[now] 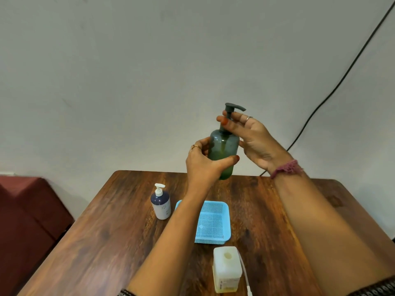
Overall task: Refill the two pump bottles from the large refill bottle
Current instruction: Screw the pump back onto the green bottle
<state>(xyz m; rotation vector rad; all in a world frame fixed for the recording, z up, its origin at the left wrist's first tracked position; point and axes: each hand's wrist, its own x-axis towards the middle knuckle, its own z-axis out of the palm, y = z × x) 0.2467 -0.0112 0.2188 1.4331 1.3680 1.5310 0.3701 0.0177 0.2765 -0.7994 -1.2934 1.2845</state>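
Note:
I hold a dark green translucent pump bottle (223, 151) upright in the air above the far side of the table. My left hand (203, 165) grips its body from the left. My right hand (252, 137) pinches the neck collar just under the dark pump head (234, 107). A second pump bottle (160, 202), dark blue on top, pale below, with a white pump, stands on the table to the left. The large pale refill bottle (227, 270) stands near the front edge with its top open.
A light blue perforated plastic tray (213, 223) lies on the wooden table (106, 242) between the two standing bottles. A dark red seat (27, 210) is at the left. A black cable (333, 88) runs down the wall at the right.

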